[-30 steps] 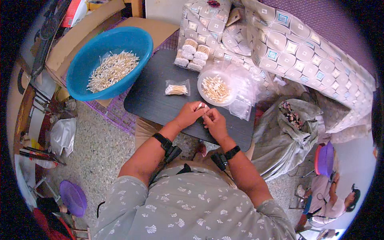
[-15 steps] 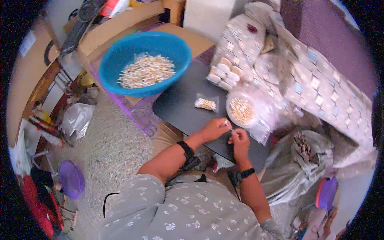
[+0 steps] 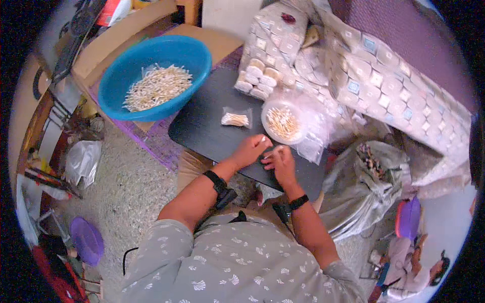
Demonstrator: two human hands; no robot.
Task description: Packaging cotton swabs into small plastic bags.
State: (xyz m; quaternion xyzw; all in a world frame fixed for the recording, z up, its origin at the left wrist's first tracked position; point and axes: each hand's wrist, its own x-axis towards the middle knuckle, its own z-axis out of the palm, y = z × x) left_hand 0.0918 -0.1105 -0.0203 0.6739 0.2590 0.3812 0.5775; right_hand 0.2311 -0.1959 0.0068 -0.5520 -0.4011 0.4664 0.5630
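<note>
Over the near edge of a black board (image 3: 202,106), my left hand (image 3: 251,151) is closed, with the white tip of a cotton swab (image 3: 263,139) showing at its fingertips. Close beside it is my right hand (image 3: 283,164), its fingers curled and slightly blurred; a small pale bit shows at the fingertips, too small to name. Just beyond both hands stands a round white tub (image 3: 265,122) of loose cotton swabs (image 3: 283,122). A small clear packet of cotton swabs (image 3: 235,119) lies on the board to its left.
A large blue basin (image 3: 108,96) heaped with swabs stands at the far left. Several round packs (image 3: 260,78) sit by patterned cushioning (image 3: 348,70). Clear plastic bags (image 3: 313,131) lie beside the tub; a grey sack (image 3: 348,197) stands right. Another person (image 3: 417,262) appears at lower right.
The whole view has shifted, so the board and basin sit further left. My hands, earlier joined by a thin stick between their fingertips, are now slightly apart, and the stick no longer shows.
</note>
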